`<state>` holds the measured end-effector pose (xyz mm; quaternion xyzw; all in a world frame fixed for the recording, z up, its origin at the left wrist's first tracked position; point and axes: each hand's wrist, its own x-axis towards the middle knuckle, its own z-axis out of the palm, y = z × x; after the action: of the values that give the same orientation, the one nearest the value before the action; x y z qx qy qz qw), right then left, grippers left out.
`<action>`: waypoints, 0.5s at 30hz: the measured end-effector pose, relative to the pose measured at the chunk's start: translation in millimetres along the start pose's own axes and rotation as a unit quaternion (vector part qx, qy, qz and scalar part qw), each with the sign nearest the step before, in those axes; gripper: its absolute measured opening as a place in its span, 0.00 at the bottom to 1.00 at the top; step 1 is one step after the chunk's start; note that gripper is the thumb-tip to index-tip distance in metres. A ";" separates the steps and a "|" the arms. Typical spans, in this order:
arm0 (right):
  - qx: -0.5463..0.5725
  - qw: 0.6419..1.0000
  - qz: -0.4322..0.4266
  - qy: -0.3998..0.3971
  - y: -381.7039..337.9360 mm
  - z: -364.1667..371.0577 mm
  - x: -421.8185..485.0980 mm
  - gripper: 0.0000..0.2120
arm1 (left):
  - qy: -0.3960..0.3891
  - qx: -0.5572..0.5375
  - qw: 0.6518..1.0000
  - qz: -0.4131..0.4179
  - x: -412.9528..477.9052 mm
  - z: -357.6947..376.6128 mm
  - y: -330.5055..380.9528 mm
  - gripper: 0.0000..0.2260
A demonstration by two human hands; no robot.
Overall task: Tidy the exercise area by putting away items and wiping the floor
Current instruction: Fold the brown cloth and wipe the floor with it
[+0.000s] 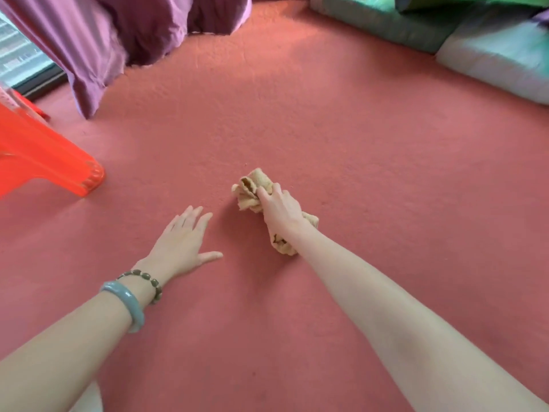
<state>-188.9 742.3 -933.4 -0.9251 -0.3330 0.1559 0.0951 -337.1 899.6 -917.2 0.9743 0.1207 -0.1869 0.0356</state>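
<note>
A crumpled tan cloth (252,185) lies on the red carpeted floor (371,162) near the middle of the view. My right hand (277,211) grips the cloth from above, fingers curled round it, and part of the cloth sticks out behind my wrist. My left hand (181,242) lies flat on the carpet to the left of the cloth, fingers straight and spread, holding nothing. Two bracelets sit on my left wrist.
An orange plastic stool leg (59,165) stands at the left. Purple curtains (118,40) hang to the floor at the back left beside a window. Green and grey cushions (475,46) lie along the back right.
</note>
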 end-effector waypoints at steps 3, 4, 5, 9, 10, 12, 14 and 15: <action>0.025 0.997 0.065 0.037 42.8 -12.6 0.9 0.15 | 0.030 0.045 0.997 0.052 30.7 -32.1 9.1 0.40; 0.039 0.993 0.103 0.050 64.6 -17.6 -5.1 0.15 | 0.037 0.044 0.997 0.059 39.4 -40.9 11.5 0.40; 0.055 0.986 0.144 0.062 88.4 -21.3 -16.3 0.15 | 0.039 0.040 0.996 0.065 47.0 -46.5 14.9 0.40; 0.075 0.949 0.292 0.095 181.8 -32.6 -88.7 0.14 | 0.041 0.034 0.995 0.088 74.2 -44.1 40.6 0.41; 0.069 0.938 0.325 0.099 200.9 -35.5 -108.7 0.14 | 0.039 0.035 0.994 0.099 80.1 -40.3 51.1 0.41; 0.058 0.916 0.384 0.104 232.7 -38.1 -148.1 0.15 | 0.030 0.032 0.991 0.124 90.8 -31.6 76.5 0.41; 0.055 0.892 0.434 0.110 257.8 -37.4 -185.6 0.17 | 0.020 0.027 0.988 0.152 97.5 -22.4 104.7 0.41; 0.057 0.877 0.463 0.115 267.6 -36.8 -203.1 0.19 | 0.014 0.027 0.986 0.164 100.1 -17.4 117.7 0.41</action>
<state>-167.3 405.0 -928.2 -0.9779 0.1564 0.0936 0.1025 -211.5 809.8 -935.5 0.9840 -0.0452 -0.1682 0.0379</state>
